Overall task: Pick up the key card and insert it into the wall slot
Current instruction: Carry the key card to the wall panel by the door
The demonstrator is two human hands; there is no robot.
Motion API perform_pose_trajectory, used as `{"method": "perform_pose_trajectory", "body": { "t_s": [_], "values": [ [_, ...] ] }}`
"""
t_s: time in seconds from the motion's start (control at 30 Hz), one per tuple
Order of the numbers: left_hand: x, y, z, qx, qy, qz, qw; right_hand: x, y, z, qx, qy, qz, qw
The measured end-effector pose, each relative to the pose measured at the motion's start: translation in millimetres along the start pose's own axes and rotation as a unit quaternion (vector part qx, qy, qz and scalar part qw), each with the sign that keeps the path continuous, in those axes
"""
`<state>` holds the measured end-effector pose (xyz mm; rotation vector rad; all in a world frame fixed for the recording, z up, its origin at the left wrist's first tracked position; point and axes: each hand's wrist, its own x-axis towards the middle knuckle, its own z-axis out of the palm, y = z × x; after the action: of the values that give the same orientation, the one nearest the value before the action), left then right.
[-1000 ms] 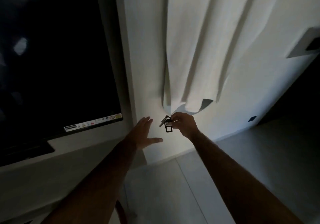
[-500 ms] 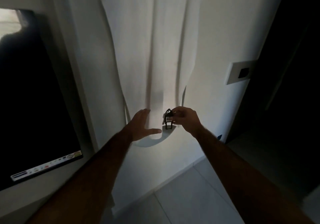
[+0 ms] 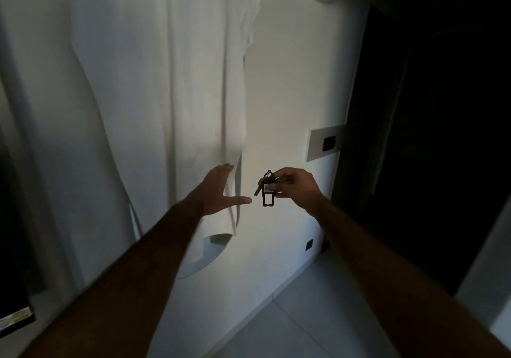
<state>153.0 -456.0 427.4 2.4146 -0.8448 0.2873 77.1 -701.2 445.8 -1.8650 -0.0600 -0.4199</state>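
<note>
My right hand (image 3: 296,187) pinches a small black key card fob (image 3: 267,194) with a white label and a key on its ring; the fob dangles in front of the white wall. The wall slot (image 3: 329,142), a dark opening in a grey plate (image 3: 315,147), is up and to the right of the fob, near the wall's edge. My left hand (image 3: 221,191) is spread flat and holds nothing; it is left of the fob, against a hanging white cloth.
A white garment (image 3: 166,81) hangs on the wall at the left and centre. A dark doorway (image 3: 442,136) lies to the right. A dark screen edge (image 3: 13,274) shows at far left. A small black socket (image 3: 309,245) sits low on the wall above the tiled floor (image 3: 304,324).
The view has swung right and up; the wall plate and dark doorway have come closer to centre. My right hand with the fob has moved right, nearer the plate. My left hand stays spread.
</note>
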Motion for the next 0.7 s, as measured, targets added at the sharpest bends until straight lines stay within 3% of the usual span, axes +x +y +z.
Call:
{"method": "perform_pose_trajectory", "body": {
  "t_s": [0.7],
  "values": [
    [169.1,57.9,33.1,-0.012,0.000,0.125,0.992,71.1,-9.5,-122.8,-0.084,0.131,-0.020,0.988]
  ]
}}
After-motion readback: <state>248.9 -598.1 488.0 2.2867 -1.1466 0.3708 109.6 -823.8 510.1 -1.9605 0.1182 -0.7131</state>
